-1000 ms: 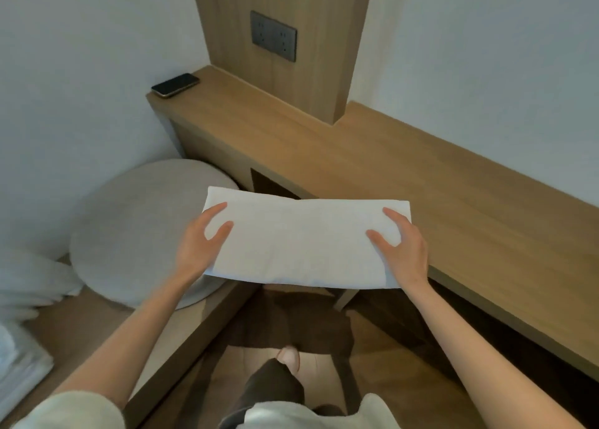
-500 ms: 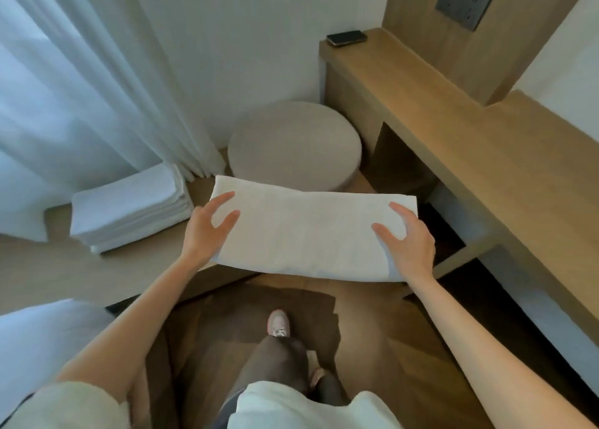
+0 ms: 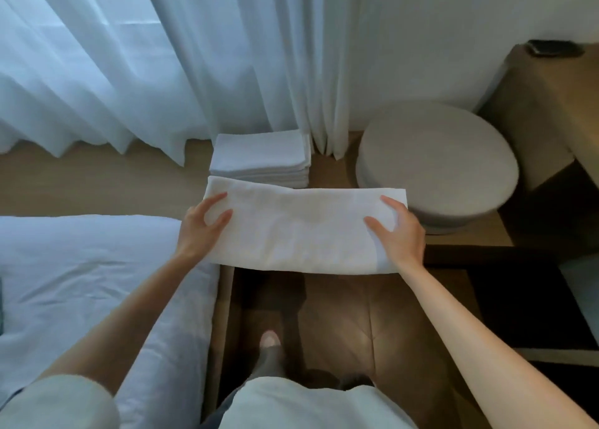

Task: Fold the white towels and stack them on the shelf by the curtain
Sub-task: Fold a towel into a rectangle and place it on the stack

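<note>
Left hand (image 3: 201, 226) and right hand (image 3: 398, 232) hold a folded white towel (image 3: 301, 234) by its ends, fingers (image 3: 214, 200) pinching it, near the towel stack (image 3: 259, 157) on the shelf (image 3: 97, 182).

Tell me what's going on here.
A person holds a folded towel flat, the left hand gripping its left end and the right hand its right end. It hangs just in front of the stack of folded towels on the shelf by the curtain, not yet set on it.
</note>
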